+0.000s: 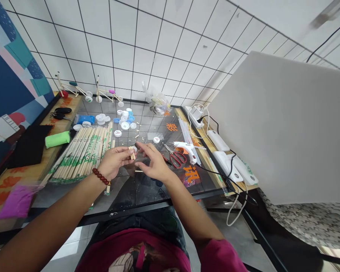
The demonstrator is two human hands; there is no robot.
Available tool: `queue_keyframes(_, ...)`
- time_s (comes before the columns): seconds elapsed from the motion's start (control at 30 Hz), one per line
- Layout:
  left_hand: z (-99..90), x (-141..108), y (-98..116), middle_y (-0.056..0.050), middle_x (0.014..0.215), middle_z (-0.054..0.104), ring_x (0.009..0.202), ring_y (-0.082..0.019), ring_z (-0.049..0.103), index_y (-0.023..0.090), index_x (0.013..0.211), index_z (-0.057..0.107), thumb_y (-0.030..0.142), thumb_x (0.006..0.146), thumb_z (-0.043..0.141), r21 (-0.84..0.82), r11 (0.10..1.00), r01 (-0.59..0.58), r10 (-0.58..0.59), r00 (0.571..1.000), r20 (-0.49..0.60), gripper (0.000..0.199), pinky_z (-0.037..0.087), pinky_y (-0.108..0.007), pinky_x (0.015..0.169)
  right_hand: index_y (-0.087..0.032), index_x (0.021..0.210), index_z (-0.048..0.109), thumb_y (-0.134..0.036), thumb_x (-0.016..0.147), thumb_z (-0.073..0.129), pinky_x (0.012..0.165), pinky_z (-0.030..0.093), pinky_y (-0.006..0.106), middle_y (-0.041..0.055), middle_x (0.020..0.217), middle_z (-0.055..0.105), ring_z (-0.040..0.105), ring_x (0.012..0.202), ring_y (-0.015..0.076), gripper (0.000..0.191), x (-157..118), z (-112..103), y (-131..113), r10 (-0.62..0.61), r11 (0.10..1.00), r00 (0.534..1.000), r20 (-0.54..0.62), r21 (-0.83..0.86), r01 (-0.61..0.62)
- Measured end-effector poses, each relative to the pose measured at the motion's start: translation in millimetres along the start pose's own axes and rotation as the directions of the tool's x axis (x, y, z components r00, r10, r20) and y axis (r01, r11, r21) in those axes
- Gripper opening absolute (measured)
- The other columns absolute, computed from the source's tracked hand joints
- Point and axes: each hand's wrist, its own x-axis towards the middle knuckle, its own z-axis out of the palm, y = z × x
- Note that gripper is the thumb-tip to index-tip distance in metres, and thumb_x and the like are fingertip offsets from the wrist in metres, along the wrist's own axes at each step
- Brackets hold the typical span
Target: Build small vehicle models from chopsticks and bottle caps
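My left hand (115, 161) is closed, its fingertips pinching a few short pale wooden stick pieces (132, 154). Against these pieces sits a small whitish round part (135, 149), perhaps a bottle cap. My right hand (154, 162) is just to the right, thumb and forefinger apart, the forefinger reaching toward the pieces. A small dark spot by that fingertip is too small to name. Left of my hands lies a pile of wrapped disposable chopsticks (81, 155). White and blue bottle caps (125, 125) are scattered beyond them.
Red-handled scissors (178, 158) and a white glue gun (188, 149) with its cord lie at the right. Two stick-and-cap models (106, 94) stand at the back. A plastic bag (158, 100), green packet (57, 139), purple packet (15, 202) and power strips (228, 164) line the edges.
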Motion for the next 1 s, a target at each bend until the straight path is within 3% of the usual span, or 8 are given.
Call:
queue_keyframes(0.17, 3.3, -3.1, 1.9, -0.008, 0.074, 0.073, 0.071, -0.016, 0.067, 0.01, 0.074, 0.078, 0.038, 0.043, 0.098, -0.032, 0.999, -0.003, 0.003, 1.0, -0.006, 0.046, 0.057, -0.028, 0.067, -0.025, 0.147, 0.045, -0.037, 0.088, 0.072, 0.089, 0.054, 0.04, 0.0093, 0.113, 0.057, 0.059, 0.104, 0.0239, 0.065, 0.9, 4.8, 1.3, -0.016, 0.997, 0.999, -0.031, -0.072, 0.014)
queue_keyframes(0.37, 6.1, -3.2, 0.8, -0.007, 0.073, 0.072, 0.07, -0.015, 0.065, 0.011, 0.07, 0.078, 0.037, 0.038, 0.098, -0.064, 0.998, -0.017, 0.016, 1.0, -0.012, 0.046, 0.055, -0.028, 0.065, -0.021, 0.137, 0.053, -0.036, 0.09, 0.069, 0.083, 0.054, 0.036, 0.0077, 0.103, 0.061, 0.06, 0.092, 0.0211, 0.052, 2.4, 5.7, 0.1, 0.001, 0.997, 0.999, -0.052, -0.076, -0.005)
queue_keyframes(0.57, 5.6, -1.9, 0.3, -0.008, 0.074, 0.072, 0.072, -0.017, 0.066, 0.011, 0.071, 0.078, 0.039, 0.039, 0.098, -0.054, 0.997, -0.061, 0.059, 0.998, -0.027, 0.047, 0.056, -0.029, 0.068, -0.019, 0.095, 0.066, -0.037, 0.084, 0.074, 0.069, 0.05, 0.027, 0.0021, 0.085, 0.067, 0.059, 0.073, 0.0148, 0.022, 2.5, 9.7, 1.0, 0.139, 0.99, 0.988, -0.074, 0.051, -0.135)
queue_keyframes(0.7, 4.0, -0.6, -0.3, -0.008, 0.074, 0.073, 0.071, -0.016, 0.066, 0.011, 0.072, 0.078, 0.038, 0.041, 0.097, -0.055, 0.996, -0.065, 0.064, 0.998, -0.023, 0.046, 0.057, -0.03, 0.07, -0.019, 0.085, 0.068, -0.033, 0.09, 0.066, 0.068, 0.049, 0.025, 0.0012, 0.078, 0.069, 0.062, 0.071, 0.0141, 0.015, 3.7, 10.8, 0.2, 0.15, 0.985, 0.984, -0.092, 0.101, -0.141)
queue_keyframes(0.87, 0.7, 2.4, -1.2, -0.009, 0.077, 0.074, 0.075, -0.018, 0.069, 0.011, 0.072, 0.078, 0.036, 0.043, 0.097, -0.048, 0.997, -0.054, 0.052, 0.998, -0.043, 0.043, 0.057, -0.029, 0.071, -0.02, 0.093, 0.07, -0.023, 0.097, 0.052, 0.071, 0.048, 0.028, 0.0041, 0.085, 0.072, 0.063, 0.076, 0.0166, 0.019, 4.0, -0.4, 3.3, 0.132, 0.983, 0.966, -0.22, -0.097, -0.157)
queue_keyframes(1.0, 1.6, 2.7, -4.7, -0.008, 0.074, 0.074, 0.073, -0.018, 0.068, 0.012, 0.072, 0.079, 0.041, 0.045, 0.095, 0.079, 0.993, -0.089, 0.093, 0.994, -0.054, 0.043, 0.057, -0.031, 0.072, -0.02, 0.097, 0.069, -0.016, 0.097, 0.046, 0.074, 0.044, 0.03, 0.007, 0.089, 0.071, 0.062, 0.081, 0.0189, 0.024, 2.5, -9.6, 6.9, 0.023, 0.913, 0.998, -0.066, -0.404, -0.048)
